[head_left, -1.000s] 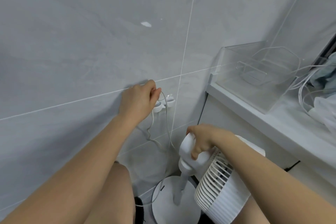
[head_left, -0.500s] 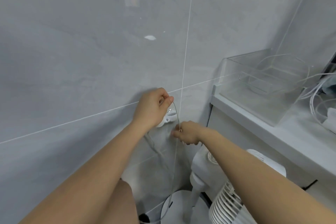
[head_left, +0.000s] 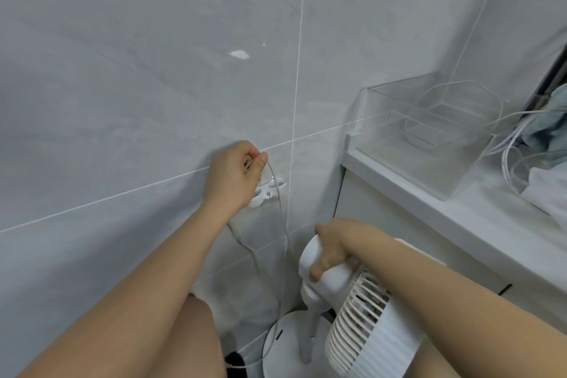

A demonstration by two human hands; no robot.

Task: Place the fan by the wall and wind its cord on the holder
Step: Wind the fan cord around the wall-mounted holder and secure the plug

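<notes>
The fan (head_left: 352,313) stands on its round base on the floor close to the tiled wall (head_left: 122,101), its head tipped down. Half a second ago the right hand (head_left: 334,247) was up at the cord (head_left: 277,193) beside the holder (head_left: 267,192); now it has dropped and its fingers curl round the fan's motor housing. The left hand (head_left: 234,176) stays at the holder, pinching the cord between thumb and fingers. The cord hangs down from there to the base. On the worktop (head_left: 429,218) sits a clear box (head_left: 454,175) holding a smaller clear tray; white cables lie beside it. No writing is legible.
</notes>
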